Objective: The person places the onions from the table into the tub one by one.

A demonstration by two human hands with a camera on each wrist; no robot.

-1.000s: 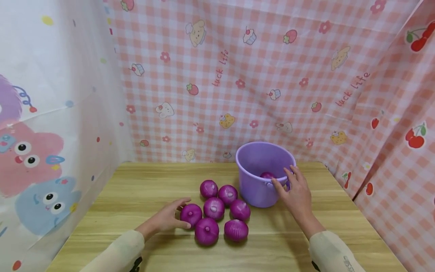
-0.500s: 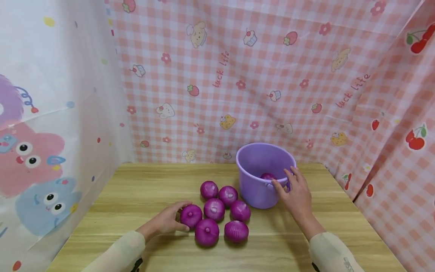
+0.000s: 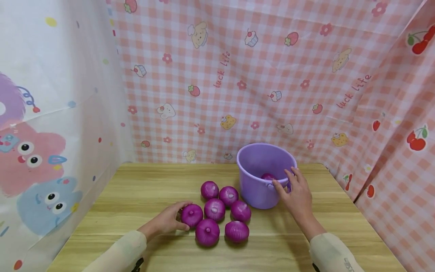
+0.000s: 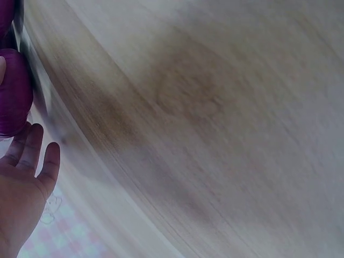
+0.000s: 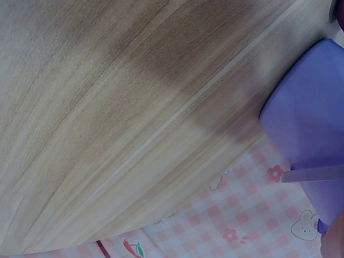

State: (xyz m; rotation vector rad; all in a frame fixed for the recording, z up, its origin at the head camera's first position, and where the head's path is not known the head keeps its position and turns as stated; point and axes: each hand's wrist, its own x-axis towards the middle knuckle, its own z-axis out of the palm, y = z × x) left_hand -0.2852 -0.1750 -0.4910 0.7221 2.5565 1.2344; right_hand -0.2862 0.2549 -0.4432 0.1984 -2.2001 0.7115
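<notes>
In the head view my left hand curves round the left side of a red onion, fingers behind it and thumb at its near side. The onion sits on the table among several other red onions. In the left wrist view its skin shows at the left edge, beside my fingers. At the right, my right hand holds the rim of a purple bucket, thumb at the front, fingers at the right side. Part of a red onion shows inside the bucket.
The wooden table ends at a pink checked cloth behind. A white printed cloth hangs on the left and a cherry-printed one on the right. The bucket's handle shows in the right wrist view.
The fingers of my left hand have closed in slightly round the leftmost onion. My right hand and the bucket have stayed in place.
</notes>
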